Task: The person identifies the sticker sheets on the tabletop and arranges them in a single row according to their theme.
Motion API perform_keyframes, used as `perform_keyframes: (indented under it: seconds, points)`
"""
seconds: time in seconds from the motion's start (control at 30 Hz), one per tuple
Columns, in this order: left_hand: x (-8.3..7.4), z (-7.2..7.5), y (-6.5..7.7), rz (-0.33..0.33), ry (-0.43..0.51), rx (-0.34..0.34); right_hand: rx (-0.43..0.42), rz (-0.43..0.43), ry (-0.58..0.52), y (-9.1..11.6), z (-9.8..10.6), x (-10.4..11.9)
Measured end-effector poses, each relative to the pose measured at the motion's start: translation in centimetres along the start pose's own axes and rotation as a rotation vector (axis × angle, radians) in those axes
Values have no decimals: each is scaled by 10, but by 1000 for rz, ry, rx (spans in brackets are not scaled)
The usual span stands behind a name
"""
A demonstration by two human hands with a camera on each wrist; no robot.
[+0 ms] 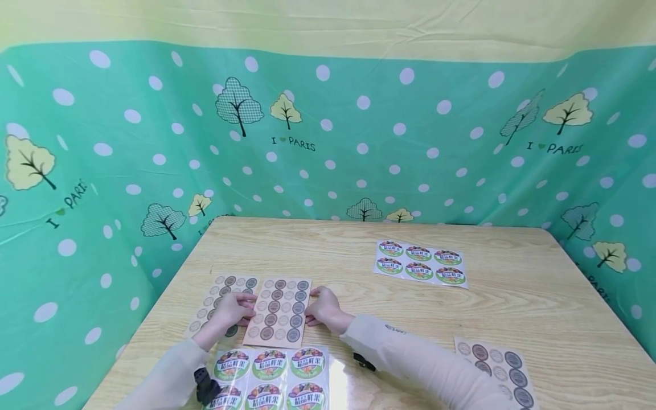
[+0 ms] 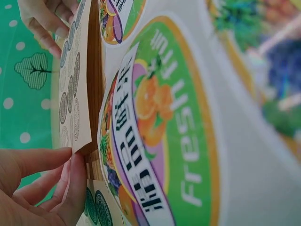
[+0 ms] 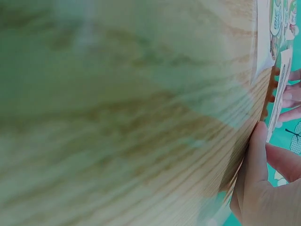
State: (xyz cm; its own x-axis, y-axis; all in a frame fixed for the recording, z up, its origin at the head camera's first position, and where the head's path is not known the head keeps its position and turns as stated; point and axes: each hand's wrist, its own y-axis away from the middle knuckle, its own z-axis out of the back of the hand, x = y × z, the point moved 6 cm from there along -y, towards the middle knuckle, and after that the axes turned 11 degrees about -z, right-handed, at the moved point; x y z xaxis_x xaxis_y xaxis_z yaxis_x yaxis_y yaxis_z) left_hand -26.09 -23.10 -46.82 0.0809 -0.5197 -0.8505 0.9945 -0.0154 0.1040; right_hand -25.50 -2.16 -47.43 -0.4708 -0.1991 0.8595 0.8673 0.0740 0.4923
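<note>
A kraft-brown sheet of round stickers point(image 1: 277, 312) is held between both hands on the left part of the table. My left hand point(image 1: 230, 313) pinches its left edge, with thumb and fingertip meeting at the sheet's edge in the left wrist view. On the opposite edge, my right hand point(image 1: 325, 310) grips the sheet between thumb and fingers. The left wrist view shows the sheet raised off the wood. A second brown sticker sheet point(image 1: 209, 293) lies partly beneath the left hand. Closer to me is a glossy sheet of fruit stickers point(image 2: 164, 117), just below the held sheet.
Another fruit sticker sheet point(image 1: 420, 263) lies toward the back of the wooden table point(image 1: 348, 250). At the right front, a further brown sticker sheet point(image 1: 497, 367) is partly covered by the right sleeve point(image 1: 410, 353). A green dotted cloth point(image 1: 328, 159) hangs behind and at the sides.
</note>
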Motion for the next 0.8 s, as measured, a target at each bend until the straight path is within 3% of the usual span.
perform_keyframes:
  seconds: [0.5,0.8]
  points:
    - [-4,3,2,-27,-92,-18,-2,5,25,-1,-4,2]
    - [-7,7,3,-63,-113,-36,57,17,-21,0,2,2]
